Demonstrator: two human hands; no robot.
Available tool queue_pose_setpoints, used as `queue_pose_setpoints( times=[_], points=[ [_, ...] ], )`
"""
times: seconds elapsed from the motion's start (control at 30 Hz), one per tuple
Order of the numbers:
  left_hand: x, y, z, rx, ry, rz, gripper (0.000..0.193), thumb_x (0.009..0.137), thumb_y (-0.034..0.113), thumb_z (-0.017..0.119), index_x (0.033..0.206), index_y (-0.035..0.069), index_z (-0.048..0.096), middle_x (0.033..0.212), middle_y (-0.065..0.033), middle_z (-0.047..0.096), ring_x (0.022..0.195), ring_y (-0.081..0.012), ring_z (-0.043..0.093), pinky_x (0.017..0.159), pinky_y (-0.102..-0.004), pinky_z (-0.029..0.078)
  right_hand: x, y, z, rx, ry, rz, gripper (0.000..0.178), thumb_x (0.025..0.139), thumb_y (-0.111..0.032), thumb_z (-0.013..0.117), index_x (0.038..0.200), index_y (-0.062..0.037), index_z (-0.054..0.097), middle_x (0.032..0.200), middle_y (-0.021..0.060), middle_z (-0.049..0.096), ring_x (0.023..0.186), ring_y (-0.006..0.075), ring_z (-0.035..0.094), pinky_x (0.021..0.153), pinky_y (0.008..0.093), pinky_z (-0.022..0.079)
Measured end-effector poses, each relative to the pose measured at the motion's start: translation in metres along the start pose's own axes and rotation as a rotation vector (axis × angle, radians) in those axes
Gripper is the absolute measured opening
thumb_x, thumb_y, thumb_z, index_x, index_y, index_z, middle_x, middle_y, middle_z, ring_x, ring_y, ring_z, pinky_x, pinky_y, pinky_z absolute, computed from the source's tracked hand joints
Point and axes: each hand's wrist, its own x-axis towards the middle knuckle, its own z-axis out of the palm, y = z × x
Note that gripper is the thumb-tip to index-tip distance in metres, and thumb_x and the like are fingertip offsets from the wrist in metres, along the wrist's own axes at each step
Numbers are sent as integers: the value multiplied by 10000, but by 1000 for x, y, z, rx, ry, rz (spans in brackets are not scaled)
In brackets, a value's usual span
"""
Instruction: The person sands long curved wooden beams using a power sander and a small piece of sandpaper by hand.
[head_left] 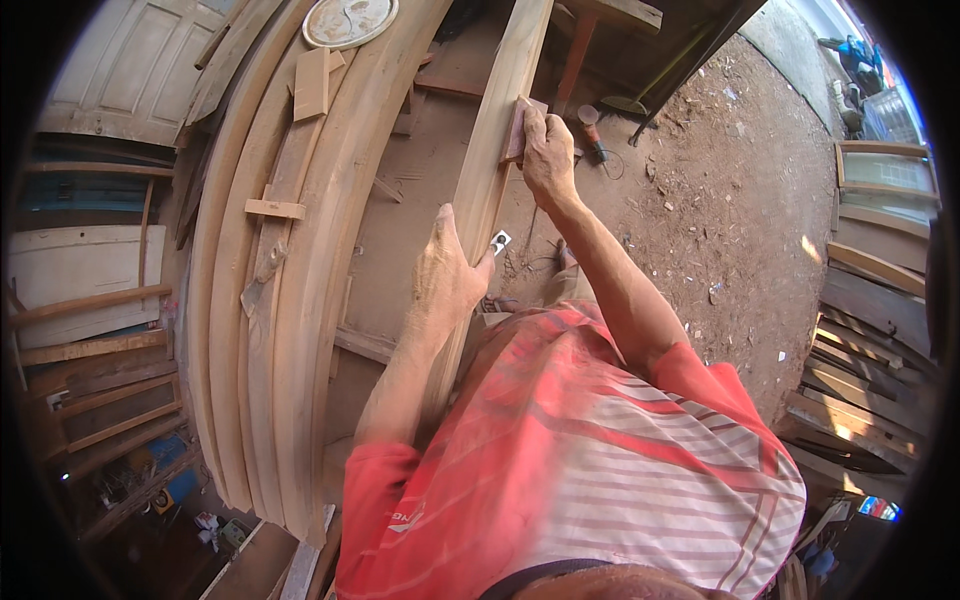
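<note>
A long pale wooden plank [500, 90] runs away from my body, slightly left to right. My left hand [447, 272] grips its near part, fingers along the left side and the thumb over the right side. Farther along, my right hand [548, 160] is closed round a flat reddish-brown sanding block [516, 128]. The block presses against the plank's right part, and my fingers cover some of it. Just beyond my left thumb, a small white piece with a dark round spot [500, 241] shows beside the plank; its kind is unclear.
Several long boards [330, 220] lie stacked on my left, with short wood offcuts [312, 85] and a round pale lid [350, 20] on top. A corded power tool [592, 135] lies on the dirt floor [700, 200]. Wooden frames [870, 300] lean at the right.
</note>
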Motion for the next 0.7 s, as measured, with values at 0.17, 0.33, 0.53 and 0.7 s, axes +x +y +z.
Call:
queue_pose_setpoints(
  times=[0.17,0.33,0.53,0.7],
  points=[
    [10,13,2,-8,-35,0,895,880,242,804,1556,-89,321,1359,-389,605,1225,-530,635,1039,-542,525,132,-17,-22,-113,31,88,598,1081,-478,543,987,105,639,915,267,701,880,360,714,796,452,542],
    [6,9,-3,-17,-31,-81,892,881,248,803,1558,-80,323,1373,-389,597,1231,-530,635,1043,-540,528,97,-2,-12,-340,-114,-201,365,1081,-271,550,1227,50,644,965,255,639,918,366,675,802,463,542],
    [8,22,-5,30,-100,-128,919,866,247,816,1564,-83,319,1379,-378,596,1208,-528,646,1027,-550,536,256,-3,-25,-199,31,54,638,1054,-502,553,1089,124,672,1011,319,727,992,400,732,870,474,551],
    [2,16,-3,81,-63,-129,909,852,255,820,1551,-78,342,1400,-369,584,1164,-533,666,988,-566,555,269,6,-18,-183,-65,83,551,1075,-448,529,1159,85,640,1001,305,674,934,430,700,784,485,565]
  ],
)
